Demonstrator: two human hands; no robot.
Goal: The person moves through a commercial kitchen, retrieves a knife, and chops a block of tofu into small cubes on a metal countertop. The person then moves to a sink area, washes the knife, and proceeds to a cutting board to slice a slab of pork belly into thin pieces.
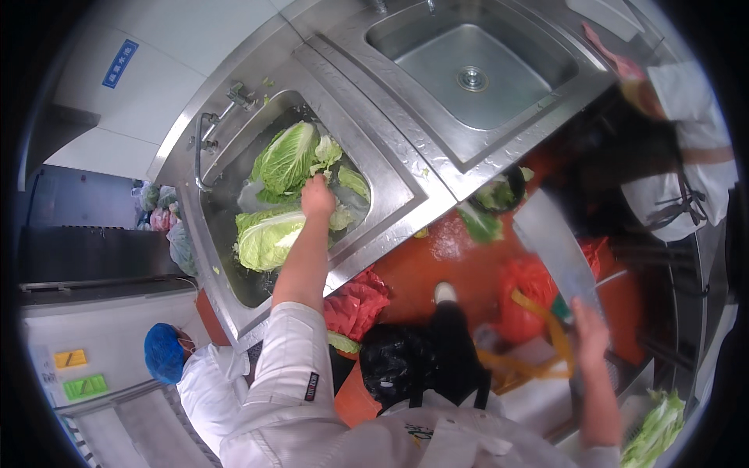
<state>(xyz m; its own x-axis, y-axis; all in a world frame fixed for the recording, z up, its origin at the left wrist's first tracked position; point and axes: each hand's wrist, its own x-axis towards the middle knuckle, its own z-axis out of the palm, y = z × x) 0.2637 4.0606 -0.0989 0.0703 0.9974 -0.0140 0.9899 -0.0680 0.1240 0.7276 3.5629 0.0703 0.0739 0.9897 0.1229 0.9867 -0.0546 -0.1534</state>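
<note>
My left hand (pixel 319 198) reaches into the left sink basin (pixel 243 289), between two napa cabbages. Its fingers point at a pale leaf piece (pixel 326 152) and are mostly hidden, so a grip cannot be made out. The upper cabbage (pixel 287 155) lies beyond the hand in shallow water. My forearm partly covers the lower cabbage (pixel 266 237). A loose leaf (pixel 354 184) rests by the basin's right wall. Off to the right, my right hand (pixel 591 330) is at the lower end of a long, flat, grey blade-like object (pixel 553 240), blurred, and appears to hold it.
A second basin (pixel 497 76) adjoins on the right. Below lie a dark round container (pixel 500 190) with leaves, a red plastic bag (pixel 357 298) and a black bag (pixel 392 362). A person in a blue cap (pixel 164 354) is at lower left; another apron (pixel 667 202) shows at right.
</note>
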